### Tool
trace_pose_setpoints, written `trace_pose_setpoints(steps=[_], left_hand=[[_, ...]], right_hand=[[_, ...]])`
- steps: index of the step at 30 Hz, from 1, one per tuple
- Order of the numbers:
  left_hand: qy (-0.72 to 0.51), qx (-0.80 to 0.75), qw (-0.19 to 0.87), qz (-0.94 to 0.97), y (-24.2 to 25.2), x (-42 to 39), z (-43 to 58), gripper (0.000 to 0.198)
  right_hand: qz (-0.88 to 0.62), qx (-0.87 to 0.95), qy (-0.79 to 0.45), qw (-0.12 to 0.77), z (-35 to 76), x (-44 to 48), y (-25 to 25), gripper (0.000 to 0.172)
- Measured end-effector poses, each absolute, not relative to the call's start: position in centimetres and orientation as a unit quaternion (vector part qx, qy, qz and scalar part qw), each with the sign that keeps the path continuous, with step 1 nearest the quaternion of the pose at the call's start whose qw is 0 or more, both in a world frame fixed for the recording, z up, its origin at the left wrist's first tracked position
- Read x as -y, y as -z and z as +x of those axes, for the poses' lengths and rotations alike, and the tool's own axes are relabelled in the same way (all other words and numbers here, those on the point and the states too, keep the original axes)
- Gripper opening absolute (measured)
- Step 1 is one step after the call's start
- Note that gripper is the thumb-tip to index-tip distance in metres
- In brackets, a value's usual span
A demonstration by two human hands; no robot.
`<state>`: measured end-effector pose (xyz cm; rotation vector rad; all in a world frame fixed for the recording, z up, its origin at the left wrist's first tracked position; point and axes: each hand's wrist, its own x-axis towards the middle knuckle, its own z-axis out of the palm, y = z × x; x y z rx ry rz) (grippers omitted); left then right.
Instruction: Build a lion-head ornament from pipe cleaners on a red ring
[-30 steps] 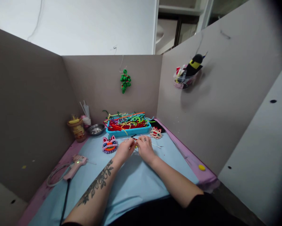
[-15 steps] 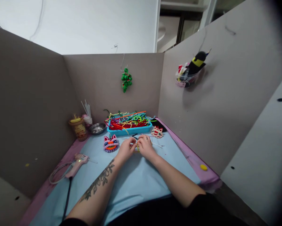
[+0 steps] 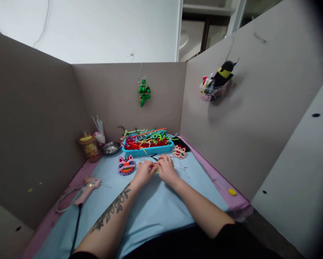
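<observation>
One yellow piece (image 3: 157, 170) at mid-table, pinched between left hand (image 3: 145, 171) and right hand (image 3: 166, 169), just above blue cloth (image 3: 150, 207). Fingers narrow on both sides, tips nearly meeting; piece mostly covered, too small to tell shape. Just beyond fingertips: black tool (image 3: 154, 157), partly hidden. Near right hand: white stick (image 3: 181, 167), flat on cloth; farther back, cream-red figure (image 3: 179, 152). Beside left hand, not touching: purple figure (image 3: 126, 166), pointed ears, orange mouth. Behind both hands: blue tray (image 3: 136, 153), heaped with coloured stems (image 3: 150, 138), some sticking out over rim. Left of tray: metal bowl (image 3: 111, 148), then cup (image 3: 89, 148) with yellow top. Well left, on table edge: pink glue gun (image 3: 86, 190), small green light lit. Far right: yellow oval (image 3: 232, 192). Hanging on back panel: green ornament (image 3: 144, 93); on right panel: clear tub (image 3: 214, 92), packed with tools
</observation>
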<state>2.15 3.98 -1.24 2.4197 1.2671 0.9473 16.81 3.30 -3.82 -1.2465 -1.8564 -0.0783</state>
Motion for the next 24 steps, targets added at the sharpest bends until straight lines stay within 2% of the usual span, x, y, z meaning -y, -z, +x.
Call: trace_pose_setpoints(steps=[4,8,11,14,17,19,24], left_hand=[[-0.288,-0.394,-0.006,0.873,0.6,-3.5,1.6,0.01],[-0.292,-0.385,0.007,0.875,0.6,-3.5,1.5,0.01],[-0.307,-0.389,0.097,0.863,0.7,-3.9,1.5,0.017],[-0.342,-0.379,0.246,0.824,0.7,-4.2,1.6,0.024],[-0.379,-0.363,0.421,0.74,0.6,-4.2,1.6,0.023],[-0.393,-0.357,0.5,0.684,0.5,-4.2,1.6,0.023],[-0.409,-0.341,0.547,0.647,0.6,-4.3,1.5,0.019]], right_hand=[[-0.506,0.759,-0.002,0.41,17.0,-4.0,4.3,0.015],[-0.509,0.744,-0.06,0.428,17.3,-4.8,4.9,0.016],[-0.497,0.737,-0.117,0.443,17.4,-5.2,4.9,0.013],[-0.476,0.739,-0.163,0.449,17.6,-4.9,4.3,0.013],[-0.44,0.749,-0.146,0.473,17.7,-3.9,3.2,0.01],[-0.408,0.769,-0.105,0.48,17.7,-3.2,2.5,0.01],[-0.388,0.785,-0.012,0.482,17.6,-2.2,1.9,0.011]])
